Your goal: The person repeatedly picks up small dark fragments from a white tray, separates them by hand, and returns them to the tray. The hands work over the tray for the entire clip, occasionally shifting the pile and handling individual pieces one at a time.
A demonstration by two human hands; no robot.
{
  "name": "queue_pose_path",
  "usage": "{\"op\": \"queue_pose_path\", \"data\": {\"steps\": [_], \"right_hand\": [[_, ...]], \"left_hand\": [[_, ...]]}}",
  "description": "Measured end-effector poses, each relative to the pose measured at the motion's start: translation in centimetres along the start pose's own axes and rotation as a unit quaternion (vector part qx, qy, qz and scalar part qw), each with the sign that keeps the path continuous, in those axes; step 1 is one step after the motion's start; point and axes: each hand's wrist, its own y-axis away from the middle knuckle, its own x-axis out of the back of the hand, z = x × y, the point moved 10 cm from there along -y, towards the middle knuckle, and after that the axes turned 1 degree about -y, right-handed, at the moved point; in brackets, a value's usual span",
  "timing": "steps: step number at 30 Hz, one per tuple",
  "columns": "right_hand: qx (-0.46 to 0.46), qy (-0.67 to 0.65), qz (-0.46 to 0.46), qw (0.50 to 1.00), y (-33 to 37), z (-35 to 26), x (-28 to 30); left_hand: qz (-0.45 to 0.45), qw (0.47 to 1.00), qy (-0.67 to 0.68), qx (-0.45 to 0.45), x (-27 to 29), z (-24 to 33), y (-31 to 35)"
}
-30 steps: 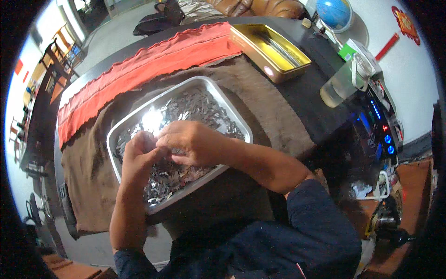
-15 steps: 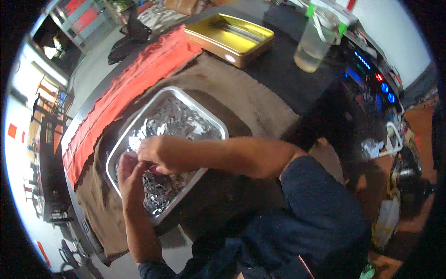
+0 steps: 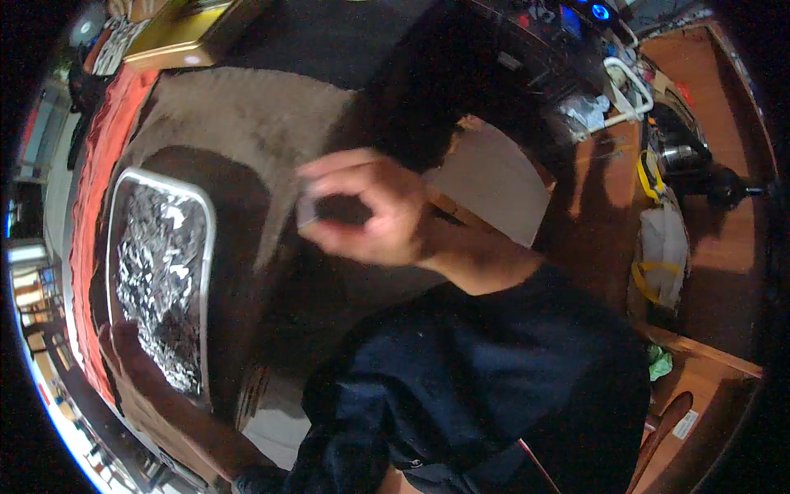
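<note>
A metal tray (image 3: pixel 207 247) with rounded corners stands at the left, filled with dark and silvery shreds or flakes (image 3: pixel 160 272). At its near left rim is my left hand (image 3: pixel 127 350), dim and partly in shadow, its fingers seemingly apart with nothing visible in them. My right hand (image 3: pixel 383 210) is raised to the right of the tray, over the brown cloth (image 3: pixel 239 103). Its thumb and fingers curve into a ring and meet at the tips in a pinch. A small greyish bit seems to be at those tips, but motion blur hides what it is.
A red cloth strip (image 3: pixel 103 173) runs along the left side. Beyond it stands a gold tin (image 3: pixel 169 37). To the right are a cardboard piece (image 3: pixel 494 181), a white bent pipe (image 3: pixel 629 95) and a wooden surface (image 3: pixel 716 272) carrying a bag with yellow straps (image 3: pixel 662 247).
The view has swung right, so the tray and tin appear farther left. My right hand has left the tray and moved right; my left hand has parted from it and stays by the rim.
</note>
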Motion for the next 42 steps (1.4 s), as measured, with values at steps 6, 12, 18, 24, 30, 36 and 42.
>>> {"op": "queue_pose_path", "data": {"steps": [6,12,18,24,30,36,42], "right_hand": [[-0.447,0.253,-0.022,0.858,21.8,17.6,16.7],[-0.526,0.203,-0.029,0.826,31.9,25.8,19.9],[-0.471,0.304,-0.105,0.821,30.4,30.7,16.9],[-0.449,0.283,-0.098,0.842,29.8,31.7,14.5],[-0.501,0.322,-0.098,0.797,31.2,33.5,14.8],[-0.465,0.351,-0.133,0.802,31.0,33.9,14.3],[-0.425,0.367,-0.107,0.821,30.4,33.5,14.1]], "left_hand": [[-0.010,0.951,-0.273,-0.143,4.2,0.7,-1.3],[-0.027,0.957,-0.263,-0.120,3.8,2.6,-1.0],[-0.022,0.941,-0.324,-0.098,3.4,4.6,0.7],[-0.065,0.871,-0.465,-0.144,3.6,5.2,2.6],[0.042,0.978,-0.203,0.017,6.4,3.1,3.1],[0.114,0.984,-0.079,0.115,7.1,1.8,3.6],[0.075,0.968,-0.231,0.054,6.1,3.3,4.0]]}}
